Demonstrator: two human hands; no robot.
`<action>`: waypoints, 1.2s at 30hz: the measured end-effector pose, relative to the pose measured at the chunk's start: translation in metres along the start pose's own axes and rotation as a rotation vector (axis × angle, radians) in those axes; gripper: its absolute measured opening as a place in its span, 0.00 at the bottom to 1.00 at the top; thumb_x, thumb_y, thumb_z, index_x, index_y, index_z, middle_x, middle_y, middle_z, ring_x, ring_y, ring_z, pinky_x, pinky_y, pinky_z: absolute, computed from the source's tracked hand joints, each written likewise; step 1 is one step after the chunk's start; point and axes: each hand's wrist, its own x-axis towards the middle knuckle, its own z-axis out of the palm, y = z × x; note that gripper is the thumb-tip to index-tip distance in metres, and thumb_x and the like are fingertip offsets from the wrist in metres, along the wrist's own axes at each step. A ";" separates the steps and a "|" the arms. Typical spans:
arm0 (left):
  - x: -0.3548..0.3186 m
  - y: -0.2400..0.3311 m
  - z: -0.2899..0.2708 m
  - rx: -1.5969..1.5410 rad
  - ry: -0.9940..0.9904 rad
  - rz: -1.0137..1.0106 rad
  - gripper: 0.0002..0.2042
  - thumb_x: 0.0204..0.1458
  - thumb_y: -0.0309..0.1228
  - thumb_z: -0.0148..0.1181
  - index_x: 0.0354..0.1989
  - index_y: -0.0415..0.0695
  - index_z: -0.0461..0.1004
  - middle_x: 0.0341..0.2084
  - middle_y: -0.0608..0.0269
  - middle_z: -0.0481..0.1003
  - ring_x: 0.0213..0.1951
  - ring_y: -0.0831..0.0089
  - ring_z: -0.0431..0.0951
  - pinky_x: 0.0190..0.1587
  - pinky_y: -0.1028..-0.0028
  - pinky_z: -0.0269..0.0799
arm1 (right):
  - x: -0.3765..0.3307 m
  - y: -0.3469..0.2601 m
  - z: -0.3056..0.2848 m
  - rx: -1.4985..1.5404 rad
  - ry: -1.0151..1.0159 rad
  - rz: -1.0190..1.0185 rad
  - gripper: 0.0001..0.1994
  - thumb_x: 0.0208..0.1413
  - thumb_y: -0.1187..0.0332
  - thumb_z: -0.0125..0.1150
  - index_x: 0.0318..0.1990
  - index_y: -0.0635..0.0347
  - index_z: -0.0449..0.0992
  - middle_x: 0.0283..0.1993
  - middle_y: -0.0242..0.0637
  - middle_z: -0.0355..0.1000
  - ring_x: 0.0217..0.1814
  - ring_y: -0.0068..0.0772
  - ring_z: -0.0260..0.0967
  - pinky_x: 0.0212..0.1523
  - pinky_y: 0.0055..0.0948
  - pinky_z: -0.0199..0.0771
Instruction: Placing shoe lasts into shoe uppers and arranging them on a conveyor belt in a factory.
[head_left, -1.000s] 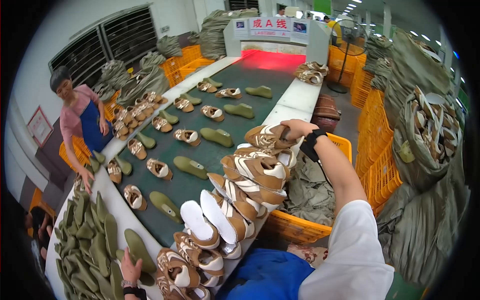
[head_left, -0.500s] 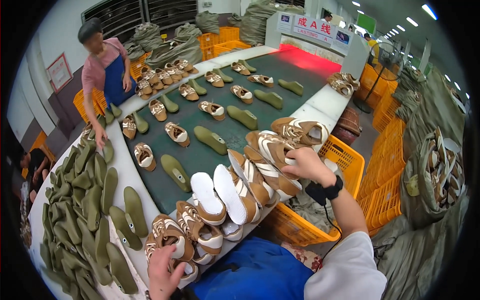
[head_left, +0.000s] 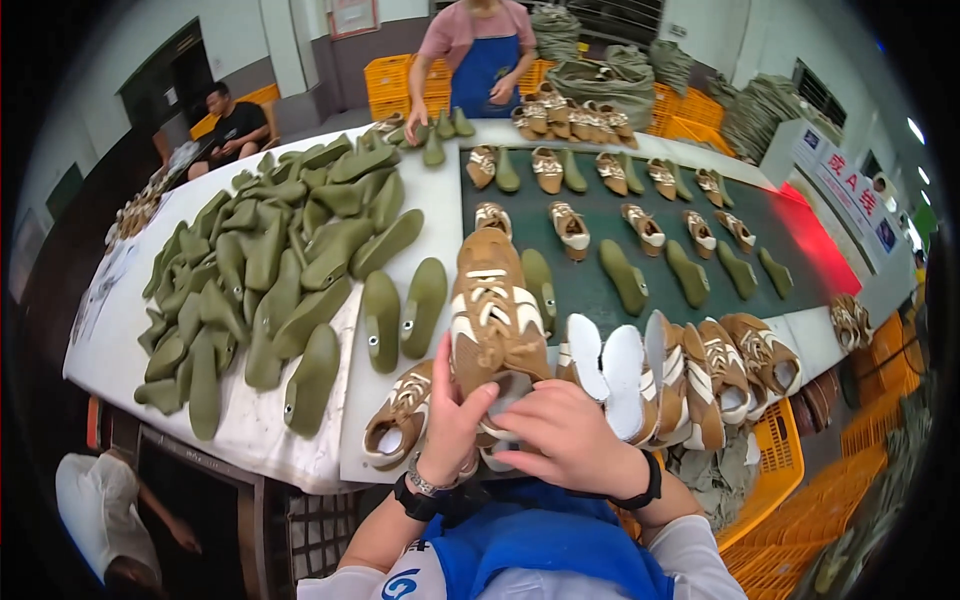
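Note:
My left hand (head_left: 450, 425) grips the left side of a brown sneaker (head_left: 492, 285) with white stripes and laces, held toe away from me above the table edge. The fingers of my right hand (head_left: 580, 435) are bent at its heel opening; part of the heel hides behind them. Left of it a similar shoe (head_left: 408, 405) rests on the table. To the right stands a row of brown shoes (head_left: 725, 370), some showing white undersides (head_left: 622, 370). Two green shoe lasts (head_left: 423, 307) lie just beyond my left hand.
A big heap of green lasts (head_left: 260, 260) covers the left table. Shoes and lasts sit in rows on the green conveyor (head_left: 590, 220). Across it a co-worker in a blue apron (head_left: 485, 75) touches lasts. An orange crate (head_left: 775, 440) stands at my right.
My view has swung left. My right hand has come from the shoe row to the middle. Both hands are now together at one raised sneaker.

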 end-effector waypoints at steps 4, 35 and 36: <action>-0.004 0.003 -0.021 0.056 0.098 0.078 0.36 0.46 0.19 0.50 0.64 0.39 0.38 0.56 0.52 0.57 0.55 0.68 0.63 0.56 0.72 0.60 | -0.003 0.018 -0.001 0.142 0.278 0.257 0.10 0.43 0.75 0.62 0.36 0.64 0.75 0.37 0.43 0.71 0.37 0.40 0.70 0.37 0.30 0.71; -0.006 0.012 -0.028 0.063 -0.010 -0.012 0.35 0.45 0.40 0.61 0.59 0.37 0.52 0.57 0.45 0.57 0.50 0.57 0.69 0.45 0.64 0.73 | -0.010 0.039 0.016 0.359 0.551 0.459 0.19 0.47 0.78 0.57 0.49 0.64 0.67 0.47 0.44 0.69 0.42 0.34 0.71 0.42 0.28 0.71; -0.004 0.018 -0.039 -0.213 -0.039 -0.109 0.36 0.49 0.47 0.55 0.60 0.38 0.50 0.56 0.43 0.58 0.51 0.53 0.68 0.45 0.63 0.73 | -0.016 0.045 0.007 0.309 0.597 0.467 0.20 0.47 0.76 0.58 0.50 0.64 0.66 0.49 0.44 0.68 0.47 0.35 0.69 0.47 0.29 0.69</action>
